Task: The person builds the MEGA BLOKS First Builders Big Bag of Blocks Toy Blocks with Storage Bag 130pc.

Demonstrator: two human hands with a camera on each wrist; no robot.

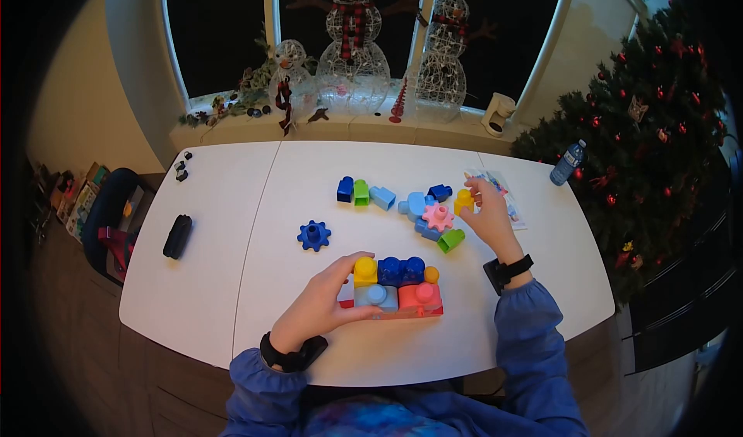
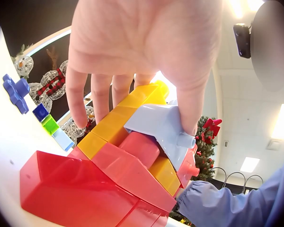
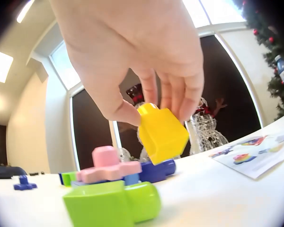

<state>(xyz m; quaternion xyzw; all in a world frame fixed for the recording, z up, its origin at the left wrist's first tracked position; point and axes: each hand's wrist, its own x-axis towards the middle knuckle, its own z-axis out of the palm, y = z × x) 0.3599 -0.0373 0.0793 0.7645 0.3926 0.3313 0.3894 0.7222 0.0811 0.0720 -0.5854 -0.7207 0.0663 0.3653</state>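
Left hand (image 1: 319, 299): thumb and fingers spread, gripping the block assembly (image 1: 397, 291) at the table's (image 1: 263, 282) near centre. Right hand (image 1: 489, 214): fingers partly curled, pinching a tilted yellow block (image 1: 463, 202), farther right, beside the pink gear block (image 1: 438, 217). I judge a light pinch and a steadied assembly best. Container: one bottle (image 1: 569, 162), far right; contents I cannot tell.

Yellow block (image 3: 163, 135), tilted, raised, multicoloured block stack (image 1: 410, 294), on white table (image 1: 457, 344)
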